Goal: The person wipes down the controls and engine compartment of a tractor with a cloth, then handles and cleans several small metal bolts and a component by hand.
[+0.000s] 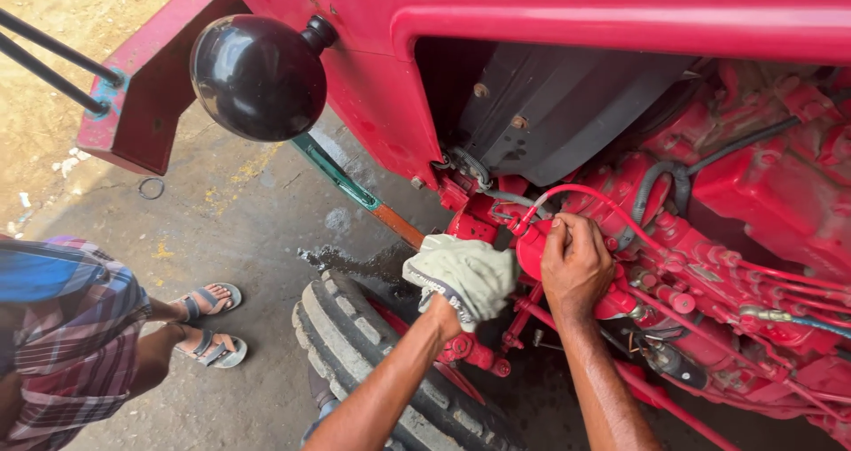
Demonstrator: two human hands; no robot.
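Head camera, looking down beside a red-painted tractor engine (753, 185): right hand (574, 265) closed around a small red cylindrical filter bowl (532, 249) low on the engine block, fingers wrapped over its top, just under a thin red fuel pipe (612, 205). Left hand (443, 314) bunched tight in a crumpled pale-green cotton rag (465, 274), pressed against the left side of the same bowl. Judged mid-step: wiping or steadying the bowl while gripping it, bowl seated on its mount, not lifted free. Next move likely calling for a firm twist or continued rubbing with the rag kept touching the bowl, clear of the thin pipes close by. Below, a black ribbed rubber front tyre (355, 345); above left, a glossy black round knob (259, 77). At left, a bystander in a checked cloth (71, 327) and sandals on stained concrete floor (248, 212).
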